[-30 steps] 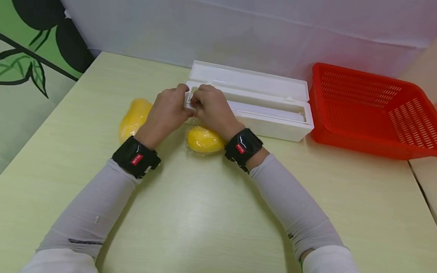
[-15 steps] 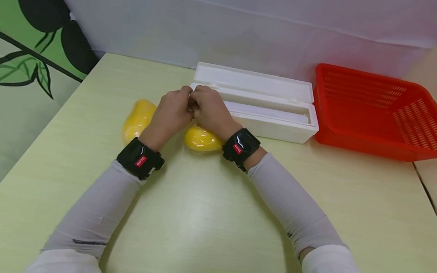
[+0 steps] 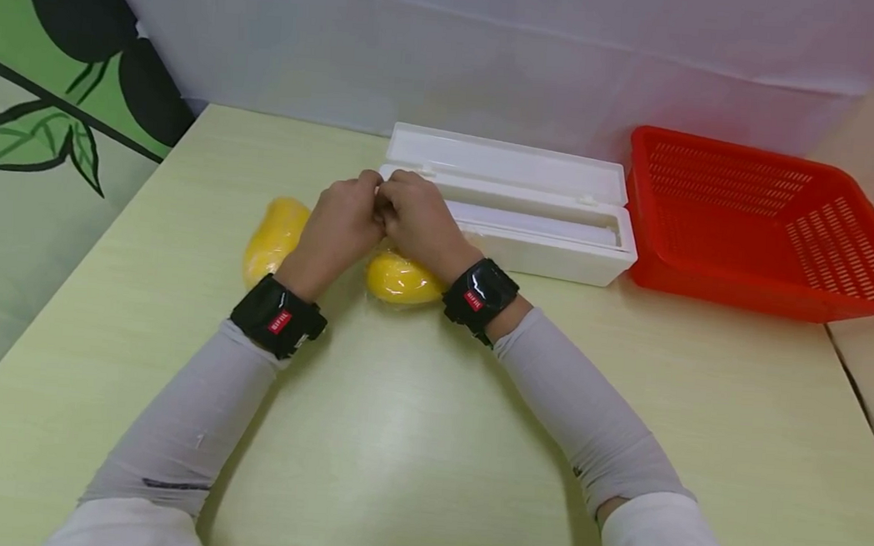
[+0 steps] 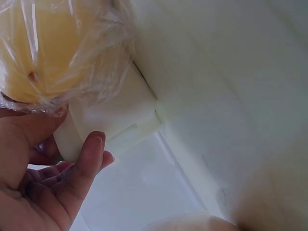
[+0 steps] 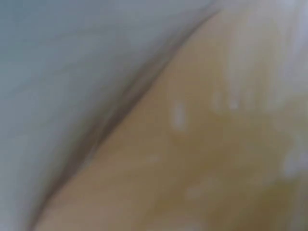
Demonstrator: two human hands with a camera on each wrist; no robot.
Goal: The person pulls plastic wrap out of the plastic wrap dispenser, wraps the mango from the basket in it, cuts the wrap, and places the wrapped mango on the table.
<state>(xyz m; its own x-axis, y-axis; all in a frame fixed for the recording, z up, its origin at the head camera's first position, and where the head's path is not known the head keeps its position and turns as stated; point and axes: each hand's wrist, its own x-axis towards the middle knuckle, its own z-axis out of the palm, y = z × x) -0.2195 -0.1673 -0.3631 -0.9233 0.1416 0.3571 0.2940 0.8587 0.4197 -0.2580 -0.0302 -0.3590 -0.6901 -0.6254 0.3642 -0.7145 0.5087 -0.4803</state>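
A white plastic wrap dispenser (image 3: 551, 255) stands at the back of the table with its lid up and a roll inside. At its left end my left hand (image 3: 340, 221) and my right hand (image 3: 421, 222) meet, fingers curled, pinching plastic wrap; the fingertips are mostly hidden in the head view. Under the right hand lies a yellow mango (image 3: 401, 279) in crinkled film. The left wrist view shows this wrapped mango (image 4: 48, 48) close above bent fingers at the corner of the box. Blurred yellow fills most of the right wrist view. Another wrapped mango (image 3: 274, 238) lies beside my left hand.
A red perforated basket (image 3: 770, 227) stands right against the dispenser's right end. Behind them hangs a pale cloth backdrop (image 3: 495, 68). The light wooden table (image 3: 367, 436) stretches toward me, with its left edge running along the painted wall.
Over the last second my hands have drawn closer together until their fingers meet at the left end of the dispenser. The mangoes, dispenser and basket stay put; the head view shifts slightly.
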